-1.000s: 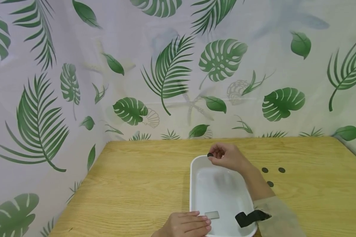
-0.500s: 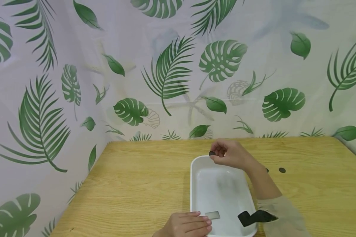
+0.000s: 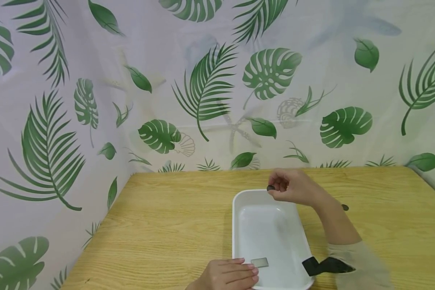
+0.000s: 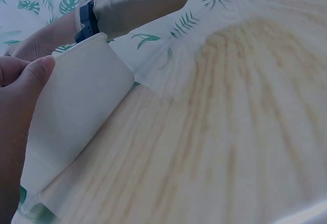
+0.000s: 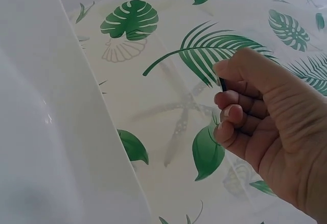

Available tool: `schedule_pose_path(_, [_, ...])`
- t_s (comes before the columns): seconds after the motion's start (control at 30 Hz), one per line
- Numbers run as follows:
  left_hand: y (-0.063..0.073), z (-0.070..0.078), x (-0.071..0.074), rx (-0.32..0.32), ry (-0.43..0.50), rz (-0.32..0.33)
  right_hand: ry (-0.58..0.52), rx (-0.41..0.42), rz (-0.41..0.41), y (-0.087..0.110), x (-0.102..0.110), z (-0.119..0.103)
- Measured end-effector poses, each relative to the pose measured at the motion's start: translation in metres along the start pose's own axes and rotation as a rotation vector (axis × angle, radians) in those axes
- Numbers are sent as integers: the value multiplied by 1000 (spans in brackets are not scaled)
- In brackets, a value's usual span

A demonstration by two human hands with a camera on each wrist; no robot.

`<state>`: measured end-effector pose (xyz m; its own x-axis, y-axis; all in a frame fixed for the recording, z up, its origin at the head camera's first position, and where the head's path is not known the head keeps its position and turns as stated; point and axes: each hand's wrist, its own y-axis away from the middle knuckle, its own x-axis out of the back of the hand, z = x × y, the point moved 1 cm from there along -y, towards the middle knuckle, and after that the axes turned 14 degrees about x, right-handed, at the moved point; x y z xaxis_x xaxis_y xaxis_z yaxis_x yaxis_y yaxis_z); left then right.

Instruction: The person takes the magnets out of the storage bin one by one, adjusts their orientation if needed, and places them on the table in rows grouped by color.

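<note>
A deep white tray (image 3: 268, 237) with rounded corners stands on the wooden table. At its far rim my right hand (image 3: 293, 187) pinches a small black disc (image 3: 270, 188) between thumb and forefinger; the right wrist view shows this disc (image 5: 223, 84) edge-on. My left hand (image 3: 230, 275) holds the tray's near left rim, its fingers reaching over the inside. In the left wrist view the thumb (image 4: 41, 71) lies against the tray's outer wall (image 4: 87, 96). A small grey translucent rectangular piece (image 3: 259, 262) lies on the tray floor beside the left fingertips.
Another black disc (image 3: 345, 207) lies on the table (image 3: 166, 225) right of the tray, partly covered by my right forearm. A leaf-patterned cloth (image 3: 203, 100) hangs behind and left of the table. A black strap (image 3: 328, 266) crosses my right sleeve.
My right hand has moved right along the tray's far rim with the black disc. Its forearm now covers table discs seen earlier. The left hand stays in place.
</note>
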<state>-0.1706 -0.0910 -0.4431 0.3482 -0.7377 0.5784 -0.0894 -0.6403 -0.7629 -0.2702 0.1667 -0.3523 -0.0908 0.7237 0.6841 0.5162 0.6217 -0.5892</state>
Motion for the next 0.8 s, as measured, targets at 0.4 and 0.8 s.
schedule_pose_path(0.4, [-9, -1, 6, -77, -42, 38, 60, 1, -29, 18, 13, 6])
schedule_pose_path(0.8, [-10, -1, 7, -67, -37, 27, 110, 64, -22, 36, 28, 11])
